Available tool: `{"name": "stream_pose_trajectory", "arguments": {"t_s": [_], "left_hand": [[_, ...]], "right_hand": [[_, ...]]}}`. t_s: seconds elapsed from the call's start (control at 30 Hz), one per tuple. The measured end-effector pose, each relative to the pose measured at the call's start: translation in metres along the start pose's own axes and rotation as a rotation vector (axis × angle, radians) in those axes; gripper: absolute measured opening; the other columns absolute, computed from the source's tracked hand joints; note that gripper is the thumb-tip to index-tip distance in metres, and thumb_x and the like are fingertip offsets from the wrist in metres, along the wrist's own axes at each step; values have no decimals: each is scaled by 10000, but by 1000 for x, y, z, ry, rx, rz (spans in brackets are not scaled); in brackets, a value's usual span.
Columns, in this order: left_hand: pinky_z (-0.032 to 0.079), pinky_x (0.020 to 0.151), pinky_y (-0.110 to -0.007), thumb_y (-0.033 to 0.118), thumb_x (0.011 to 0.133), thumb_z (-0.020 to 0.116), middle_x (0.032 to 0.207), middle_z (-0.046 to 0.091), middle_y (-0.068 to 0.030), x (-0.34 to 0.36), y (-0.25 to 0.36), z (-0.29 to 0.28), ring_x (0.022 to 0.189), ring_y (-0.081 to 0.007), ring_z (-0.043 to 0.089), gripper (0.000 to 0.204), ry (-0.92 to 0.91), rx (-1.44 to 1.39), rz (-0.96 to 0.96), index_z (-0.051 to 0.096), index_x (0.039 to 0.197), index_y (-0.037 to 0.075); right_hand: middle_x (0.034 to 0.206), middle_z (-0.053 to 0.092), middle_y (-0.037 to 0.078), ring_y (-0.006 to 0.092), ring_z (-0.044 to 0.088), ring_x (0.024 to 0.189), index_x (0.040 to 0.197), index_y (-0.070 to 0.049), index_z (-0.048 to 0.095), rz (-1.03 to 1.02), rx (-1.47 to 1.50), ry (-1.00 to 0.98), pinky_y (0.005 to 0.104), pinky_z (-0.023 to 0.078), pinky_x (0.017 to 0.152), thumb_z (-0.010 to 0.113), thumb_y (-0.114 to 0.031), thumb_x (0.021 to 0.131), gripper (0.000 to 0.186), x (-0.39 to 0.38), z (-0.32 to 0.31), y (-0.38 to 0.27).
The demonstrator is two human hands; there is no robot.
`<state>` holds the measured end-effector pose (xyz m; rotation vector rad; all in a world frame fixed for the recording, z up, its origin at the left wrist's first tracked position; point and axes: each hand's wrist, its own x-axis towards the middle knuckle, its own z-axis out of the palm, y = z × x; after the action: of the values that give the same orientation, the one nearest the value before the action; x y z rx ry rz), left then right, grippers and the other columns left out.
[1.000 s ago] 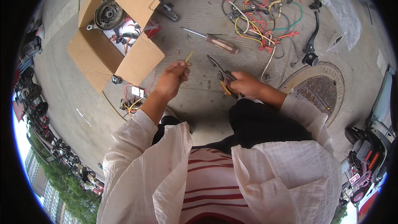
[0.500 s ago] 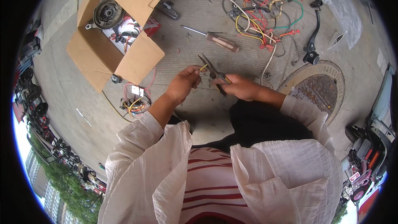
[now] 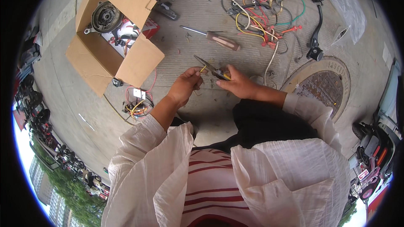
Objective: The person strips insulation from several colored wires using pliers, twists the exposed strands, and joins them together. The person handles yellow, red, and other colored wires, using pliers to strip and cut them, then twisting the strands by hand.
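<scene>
My left hand (image 3: 184,85) is closed, pinching a short yellow wire (image 3: 203,69) whose end sticks out past the fingertips. In my right hand (image 3: 240,83) is a pair of pliers (image 3: 213,71) with long dark jaws and a bit of yellow on the handle. Their jaws point away to the upper left and lie right at the yellow wire; whether they grip it I cannot tell. My right fingers wrap the handles and hide most of them.
An open cardboard box (image 3: 94,54) with metal parts stands at the left, a small wire bundle (image 3: 138,108) near it. Beyond my hands lies a screwdriver (image 3: 223,41). Tangled wires (image 3: 263,21), a brake lever (image 3: 317,29), a plastic bag (image 3: 347,12) and a manhole cover (image 3: 322,86) are to the right.
The pliers have turned, and their spread jaws have come together beside the yellow wire. Their handles have closed into my right hand, while my left hand has hardly moved.
</scene>
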<state>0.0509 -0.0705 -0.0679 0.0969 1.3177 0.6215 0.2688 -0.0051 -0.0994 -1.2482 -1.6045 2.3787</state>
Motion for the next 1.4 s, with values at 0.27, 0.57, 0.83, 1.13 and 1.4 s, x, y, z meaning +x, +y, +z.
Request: {"name": "stream_pose_trajectory", "arguments": {"t_s": [0.27,0.57,0.83,1.13,1.4], "left_hand": [[348,636,-232,177,1007,455,694,466,37,2,-5,-4,652,-84,400,188,10,-37,26,613,1062,91],[344,634,-236,177,1010,450,678,444,47,0,-4,-5,642,-76,383,194,6,-10,35,615,1062,90],[354,646,-223,195,1024,440,700,463,36,0,-6,-9,655,-85,391,200,-20,38,27,613,1079,110],[352,650,-222,186,999,495,708,497,33,-6,5,5,670,-77,411,193,9,101,29,639,1061,74],[365,640,-224,156,988,530,708,521,34,3,-6,-1,660,-71,430,149,-24,147,112,653,1030,85]], "right_hand": [[967,585,89,135,531,902,1261,15,457,40,22,-243,302,443,811,563,-248,950,421,-3,-5,-7],[965,567,49,121,497,901,1285,13,442,53,101,-272,276,427,833,528,-255,961,429,-2,-8,-8],[813,548,14,89,500,688,1140,-26,511,109,303,-241,252,430,593,556,-247,937,303,2,-2,9],[787,583,57,155,557,667,1103,-35,539,193,160,-228,311,450,611,613,-245,899,302,3,-2,11],[1055,602,267,387,593,1018,1235,39,458,33,-189,-223,420,450,878,578,-246,904,453,-2,-1,-1]]}}
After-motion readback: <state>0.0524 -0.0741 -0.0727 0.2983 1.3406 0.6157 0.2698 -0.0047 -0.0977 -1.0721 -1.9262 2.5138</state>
